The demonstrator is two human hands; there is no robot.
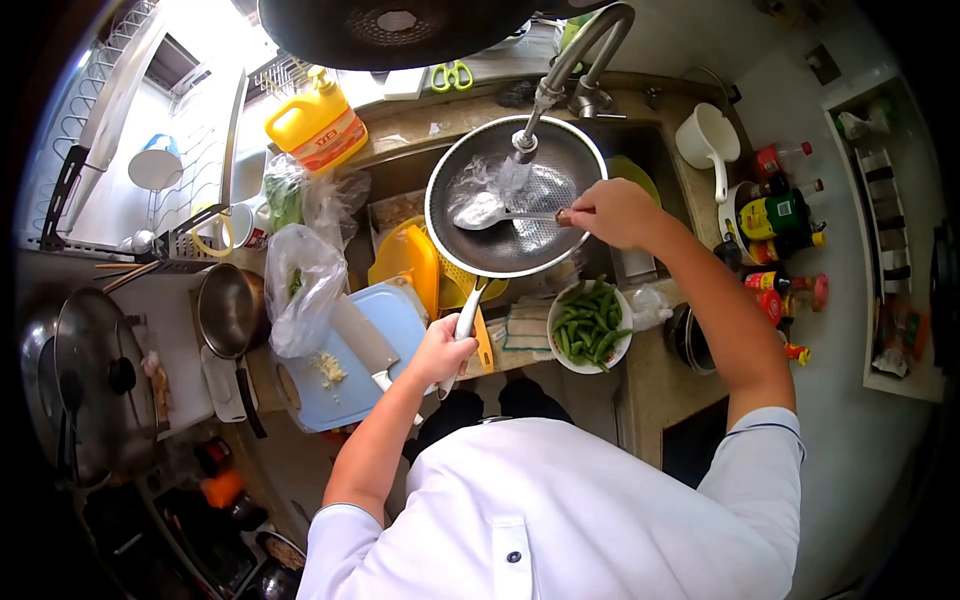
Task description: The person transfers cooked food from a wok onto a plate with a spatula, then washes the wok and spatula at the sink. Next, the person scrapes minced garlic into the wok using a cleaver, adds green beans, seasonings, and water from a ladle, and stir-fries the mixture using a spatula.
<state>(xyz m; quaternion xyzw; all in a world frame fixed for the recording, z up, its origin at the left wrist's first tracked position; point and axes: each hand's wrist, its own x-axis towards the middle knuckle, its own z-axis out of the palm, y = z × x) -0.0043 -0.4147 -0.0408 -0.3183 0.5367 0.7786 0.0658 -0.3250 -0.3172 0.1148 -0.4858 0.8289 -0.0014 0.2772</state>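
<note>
My left hand (445,352) is closed round the handle (466,318) of a frying pan (565,170) with a dark, textured inside. The pan is held over the sink, under the metal faucet (545,95), and water runs into it. My right hand (612,213) grips the end of a metal ladle (482,211), whose bowl lies inside the pan in the splashing water. Below my right forearm stands a white bowl (552,345) of green pods or peppers (590,322). A cleaver (362,335) rests on a light blue cutting board (380,302), beside chopped pale bits (327,370).
Yellow baskets (405,255) sit in the sink behind the pan. Plastic bags (305,290) and a yellow jug (318,125) stand left. Sauce bottles (775,215) and a white dipper (708,138) are on the right. A dark pan (390,30) hangs close overhead.
</note>
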